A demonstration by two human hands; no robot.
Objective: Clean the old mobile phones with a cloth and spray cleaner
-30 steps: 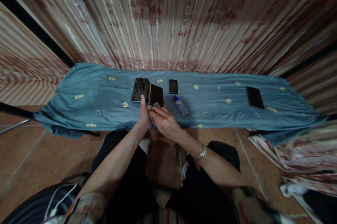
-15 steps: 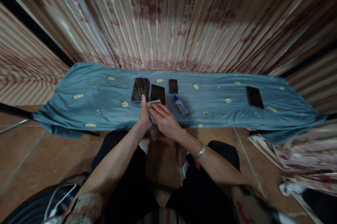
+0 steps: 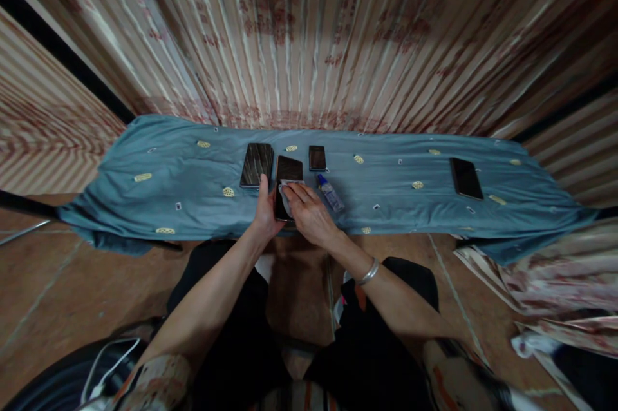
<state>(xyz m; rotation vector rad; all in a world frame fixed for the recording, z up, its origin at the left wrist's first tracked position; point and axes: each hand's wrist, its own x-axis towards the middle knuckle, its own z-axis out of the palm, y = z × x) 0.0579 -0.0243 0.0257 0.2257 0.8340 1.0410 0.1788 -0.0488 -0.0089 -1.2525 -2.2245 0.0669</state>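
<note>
One white cable (image 3: 113, 363) lies at the lower left, over a black round object (image 3: 36, 379). Next comes the desk (image 3: 183, 172), draped in teal fabric, with one pleated curtain (image 3: 290, 69) behind it. Four dark-faced devices are in view, one in hand and three on the desk. The leftmost, a large smartphone (image 3: 257, 165), lies face up; its edge looks thick, and whether it is one phone or a stack cannot be told.

Just beside it is the left hand (image 3: 265, 214), its grip closed on the left side of the held smartphone (image 3: 290, 167), thumb pointing up. That phone is over the near edge of the desk, midway between the person's knees, screen up, its long axis running from the person towards the curtain; which end is its top cannot be told. One pale cloth (image 3: 284, 201) lies on the screen, pinned under the right hand (image 3: 310, 211), whose fingers are together in the grip; its thumb is hidden. One silver bracelet (image 3: 369, 271) circles that wrist.

Beyond the right fingers lies one small dark device (image 3: 317, 158), and nearer, one clear bottle (image 3: 330, 193), blue cap pointing away and slightly left. Well apart, far right, rests another smartphone (image 3: 466, 178), lying slantwise.
</note>
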